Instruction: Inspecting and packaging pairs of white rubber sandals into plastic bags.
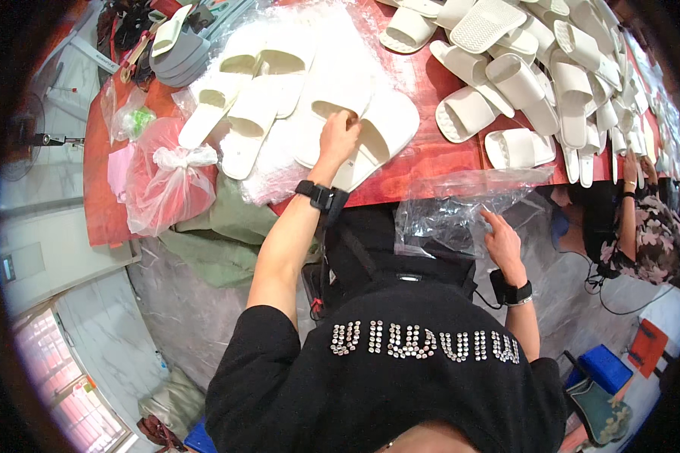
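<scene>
My left hand (341,136) is closed at the straps of a pair of white slide slippers (391,128), which lie side by side at the table's near edge. Its fingertips are partly hidden, and they seem to grip the inner strap edges. A clear plastic bag (446,219) hangs over the table edge, to the right of those slippers. My right hand (500,240) holds the bag's right side, with the index finger reaching along the film. Left of my left hand, more white slippers (251,113) rest on a stack of clear plastic bags (332,53).
Many loose white slippers (517,83) are heaped on the red table (461,162) at the right. A tied plastic bag (175,181) stands at the left, near grey slippers (185,60). Another person's arm (629,208) reaches toward the heap at the far right.
</scene>
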`<state>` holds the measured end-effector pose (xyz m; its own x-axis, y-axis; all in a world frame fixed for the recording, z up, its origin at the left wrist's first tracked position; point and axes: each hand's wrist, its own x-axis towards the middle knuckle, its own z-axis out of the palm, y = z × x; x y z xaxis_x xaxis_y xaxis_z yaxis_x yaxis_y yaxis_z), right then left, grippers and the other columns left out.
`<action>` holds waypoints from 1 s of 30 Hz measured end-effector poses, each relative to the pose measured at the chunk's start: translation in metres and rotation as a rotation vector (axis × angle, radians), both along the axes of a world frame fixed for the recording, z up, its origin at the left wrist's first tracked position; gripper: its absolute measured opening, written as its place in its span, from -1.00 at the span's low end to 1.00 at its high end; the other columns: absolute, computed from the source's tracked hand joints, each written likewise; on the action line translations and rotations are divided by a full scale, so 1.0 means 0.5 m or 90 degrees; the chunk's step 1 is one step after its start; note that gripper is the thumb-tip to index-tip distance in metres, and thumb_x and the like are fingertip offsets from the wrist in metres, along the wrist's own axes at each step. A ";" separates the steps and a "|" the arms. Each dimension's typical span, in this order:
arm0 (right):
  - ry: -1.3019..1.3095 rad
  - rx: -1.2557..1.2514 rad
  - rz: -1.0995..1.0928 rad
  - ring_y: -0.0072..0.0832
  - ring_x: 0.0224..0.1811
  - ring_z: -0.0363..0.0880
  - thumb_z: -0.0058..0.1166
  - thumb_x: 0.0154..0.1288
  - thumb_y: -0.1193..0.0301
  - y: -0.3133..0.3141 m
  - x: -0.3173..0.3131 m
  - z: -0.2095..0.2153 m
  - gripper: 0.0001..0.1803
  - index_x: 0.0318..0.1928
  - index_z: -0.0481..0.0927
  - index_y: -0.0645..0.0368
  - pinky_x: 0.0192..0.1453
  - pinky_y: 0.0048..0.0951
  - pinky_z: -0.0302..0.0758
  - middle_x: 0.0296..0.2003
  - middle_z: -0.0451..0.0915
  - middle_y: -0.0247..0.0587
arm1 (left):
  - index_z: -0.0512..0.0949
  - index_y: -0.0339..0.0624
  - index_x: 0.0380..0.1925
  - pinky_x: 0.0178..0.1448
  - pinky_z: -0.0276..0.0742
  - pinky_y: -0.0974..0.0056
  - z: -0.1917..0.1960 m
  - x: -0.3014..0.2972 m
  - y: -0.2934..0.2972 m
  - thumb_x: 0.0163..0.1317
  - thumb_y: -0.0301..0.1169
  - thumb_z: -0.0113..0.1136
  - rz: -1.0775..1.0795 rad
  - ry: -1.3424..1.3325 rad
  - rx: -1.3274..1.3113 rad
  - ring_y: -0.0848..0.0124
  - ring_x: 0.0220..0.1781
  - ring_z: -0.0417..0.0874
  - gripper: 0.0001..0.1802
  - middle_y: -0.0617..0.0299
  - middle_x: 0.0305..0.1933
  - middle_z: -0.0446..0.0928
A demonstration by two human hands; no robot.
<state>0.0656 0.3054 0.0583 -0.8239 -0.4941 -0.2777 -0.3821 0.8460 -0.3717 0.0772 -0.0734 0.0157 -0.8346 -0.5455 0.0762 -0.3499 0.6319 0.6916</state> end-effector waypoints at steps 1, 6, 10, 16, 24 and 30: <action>-0.001 -0.006 -0.005 -0.12 -0.23 0.47 -0.17 -0.07 0.55 0.002 -0.001 -0.001 -0.53 -0.04 0.42 -0.01 -0.21 -0.19 0.42 -0.25 0.48 -0.16 | 0.50 -0.29 -0.36 -0.19 0.41 0.23 -0.010 0.011 -0.004 0.06 -0.40 0.03 0.012 0.057 0.088 0.19 -0.31 0.53 -0.80 0.05 -0.35 0.52; -0.017 0.006 -0.016 -0.12 -0.25 0.47 -0.16 -0.07 0.54 0.005 -0.003 0.003 -0.53 -0.05 0.41 -0.02 -0.22 -0.19 0.42 -0.28 0.48 -0.16 | 0.51 -0.24 -0.29 -0.09 0.38 0.15 0.008 0.081 -0.051 0.02 -0.44 0.04 0.114 0.157 0.122 0.15 -0.19 0.50 -0.77 0.02 -0.29 0.50; -0.028 0.003 -0.008 -0.13 -0.25 0.47 -0.15 -0.07 0.54 -0.002 -0.006 -0.007 -0.53 -0.05 0.42 -0.04 -0.22 -0.19 0.41 -0.28 0.48 -0.17 | 0.46 -0.23 -0.15 0.01 0.32 0.12 -0.013 0.124 -0.088 0.01 -0.33 0.09 0.167 -0.001 -0.054 0.10 -0.04 0.40 -0.63 -0.02 -0.13 0.44; -0.020 -0.007 0.004 -0.13 -0.23 0.47 -0.16 -0.08 0.56 -0.018 -0.004 0.001 -0.52 -0.06 0.42 -0.04 -0.22 -0.19 0.41 -0.27 0.49 -0.17 | 0.43 -0.36 -0.15 -0.02 0.35 0.16 -0.018 0.124 -0.105 -0.03 -0.24 0.16 0.122 -0.141 0.007 0.11 -0.08 0.46 -0.52 -0.08 -0.15 0.46; -0.027 -0.012 0.007 -0.12 -0.23 0.47 -0.17 -0.10 0.58 -0.006 0.003 -0.010 -0.51 -0.06 0.43 -0.04 -0.22 -0.20 0.41 -0.28 0.49 -0.15 | 0.46 -0.44 -0.25 -0.20 0.43 0.35 -0.060 0.124 -0.136 0.03 -0.36 0.16 0.145 0.097 0.321 0.43 -0.28 0.52 -0.65 0.06 -0.30 0.54; -0.024 -0.014 0.011 -0.13 -0.25 0.47 -0.18 -0.11 0.59 -0.005 0.005 -0.006 -0.50 -0.06 0.43 -0.03 -0.23 -0.20 0.41 -0.30 0.49 -0.15 | 0.45 -0.42 -0.28 -0.28 0.44 0.45 -0.025 0.126 -0.121 0.09 -0.47 0.11 0.163 0.097 0.578 0.51 -0.37 0.51 -0.77 0.16 -0.36 0.52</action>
